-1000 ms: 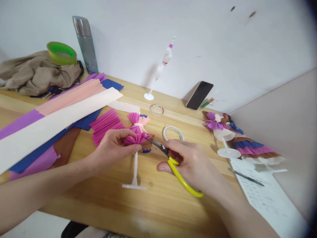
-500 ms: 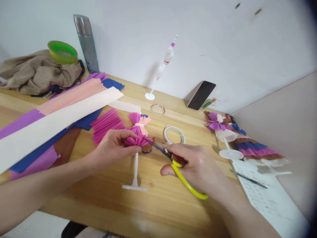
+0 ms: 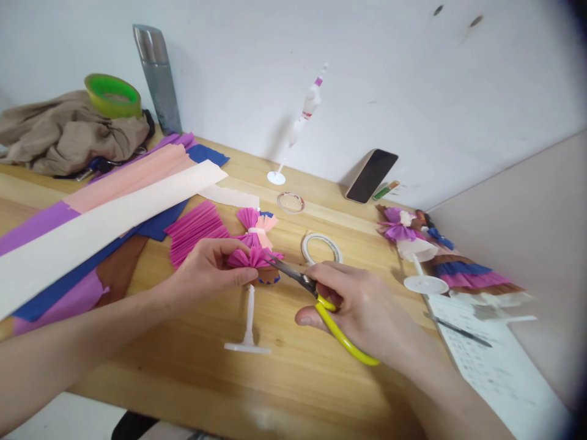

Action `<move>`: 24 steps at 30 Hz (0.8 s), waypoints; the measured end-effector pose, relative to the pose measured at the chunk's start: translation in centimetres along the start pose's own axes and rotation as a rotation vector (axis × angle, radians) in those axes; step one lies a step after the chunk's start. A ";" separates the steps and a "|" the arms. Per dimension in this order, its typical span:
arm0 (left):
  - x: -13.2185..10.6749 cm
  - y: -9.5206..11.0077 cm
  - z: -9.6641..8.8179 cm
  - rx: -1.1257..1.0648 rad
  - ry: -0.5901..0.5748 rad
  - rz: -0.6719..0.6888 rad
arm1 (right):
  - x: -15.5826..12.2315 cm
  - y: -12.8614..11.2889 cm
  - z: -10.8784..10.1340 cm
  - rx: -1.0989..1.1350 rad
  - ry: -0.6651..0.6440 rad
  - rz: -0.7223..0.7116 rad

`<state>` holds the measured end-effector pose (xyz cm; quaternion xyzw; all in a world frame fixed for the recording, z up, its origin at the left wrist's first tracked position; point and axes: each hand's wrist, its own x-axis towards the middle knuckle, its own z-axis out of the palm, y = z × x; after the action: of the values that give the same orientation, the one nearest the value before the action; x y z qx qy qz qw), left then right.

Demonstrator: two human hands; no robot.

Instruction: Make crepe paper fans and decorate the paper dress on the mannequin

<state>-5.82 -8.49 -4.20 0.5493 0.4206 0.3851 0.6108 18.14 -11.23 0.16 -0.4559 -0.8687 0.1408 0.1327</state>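
Gripping the scissors (image 3: pixel 316 296), right hand (image 3: pixel 362 305) has only crept a touch closer, blade tips now at the edge of the fan (image 3: pixel 252 256) that left hand (image 3: pixel 206 269) keeps pinched atop its stand (image 3: pixel 249 318), tape ring (image 3: pixel 321 246) just beyond.

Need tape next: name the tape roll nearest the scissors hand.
The white roll, just beyond the right hand; the clear roll lies farther back, the green roll far left on the cloth.

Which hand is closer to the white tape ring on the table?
The right hand, holding scissors just in front of the tape ring. The left hand pinches the pink paper fan farther left.
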 end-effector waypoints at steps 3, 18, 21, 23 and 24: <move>0.0 0.1 0.0 0.009 -0.009 -0.025 | -0.1 0.1 -0.4 -0.035 -0.018 -0.004; 0.1 0.1 0.2 -0.074 -0.036 -0.110 | -0.3 0.8 -1.0 -0.059 -0.088 0.055; 0.1 0.4 0.4 -0.065 -0.090 -0.082 | -0.1 0.8 -1.0 -0.034 -0.111 0.057; 0.1 0.5 0.5 -0.066 -0.145 -0.066 | -0.2 0.9 -1.0 -0.025 -0.116 0.046; 0.1 0.6 0.6 -0.053 -0.165 -0.060 | -0.2 0.9 -1.0 -0.021 -0.115 0.038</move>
<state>-5.25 -8.49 -3.58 0.5501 0.3747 0.3311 0.6689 19.31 -10.79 0.72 -0.4650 -0.8675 0.1602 0.0748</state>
